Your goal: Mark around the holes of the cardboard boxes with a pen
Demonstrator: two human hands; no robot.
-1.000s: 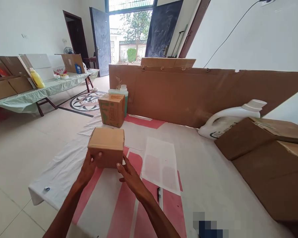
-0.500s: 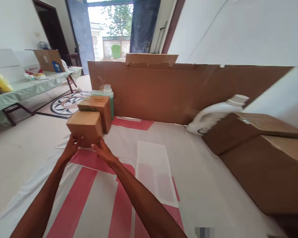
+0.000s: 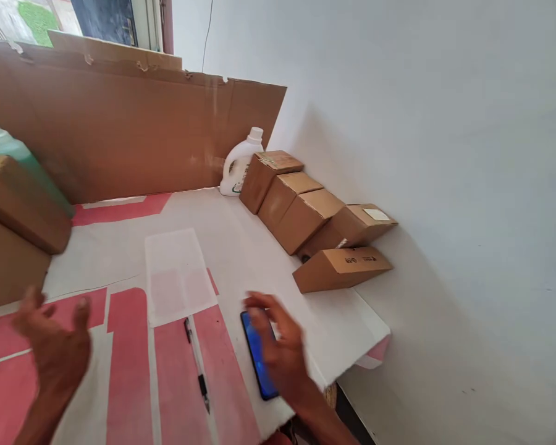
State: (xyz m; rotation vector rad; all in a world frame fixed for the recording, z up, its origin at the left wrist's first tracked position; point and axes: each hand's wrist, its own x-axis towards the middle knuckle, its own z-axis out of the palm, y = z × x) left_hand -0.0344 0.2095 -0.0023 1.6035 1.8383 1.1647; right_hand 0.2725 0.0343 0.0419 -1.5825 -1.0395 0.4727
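My left hand [image 3: 55,346] is raised over the red-and-white table cover [image 3: 130,371], fingers spread and holding nothing. Just beyond it, at the left edge, stand two cardboard boxes [image 3: 23,210], partly out of frame. My right hand [image 3: 280,349] is over a dark-edged phone with a blue screen [image 3: 254,352], hiding part of it. Its fingers are curved, apart and somewhat blurred; whether they touch the phone I cannot tell. A clear pen with black ends [image 3: 197,364] lies between the hands. Beyond the pen is a translucent white sheet [image 3: 178,272], flat on the cover.
Several cardboard boxes [image 3: 301,228] line the right side by the wall. Behind them stands a white jug [image 3: 243,164]. A tall cardboard panel [image 3: 134,130] closes off the back, with a green jug [image 3: 23,161] at its left. The table's edge [image 3: 359,355] shows at right.
My view has swung right and down. Both hands have left the small cardboard box at the left; the right one has come over to the phone. The pen and phone have come into view.
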